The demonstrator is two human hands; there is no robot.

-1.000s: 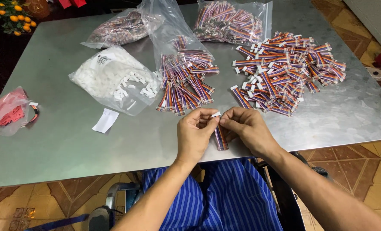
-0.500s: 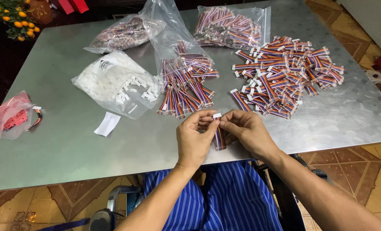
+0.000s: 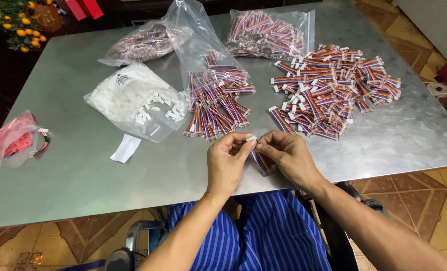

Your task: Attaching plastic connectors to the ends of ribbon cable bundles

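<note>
Both hands meet at the near edge of the grey metal counter, close to its middle. The left hand and the right hand together hold one short ribbon cable of many-coloured wires: the fingers of each hand are pressed together in a pinch at the cable's upper end, where a small white connector shows between the fingertips, and the rest of the cable hangs down between the hands toward the counter edge. Just beyond the hands lies a pile of like cables spilling from an open clear bag. To the right of that, well spread over the counter, is a larger loose heap of cables with white ends. At the far side, a sealed clear bag of cables lies flat, and another bag of darker cables lies left of it. Left of the hands and further away sits a clear bag of small white plastic connectors, with a white paper slip just near of it. At the far left edge lies a small bag with red contents. Blue striped trousers show below the counter.
</note>
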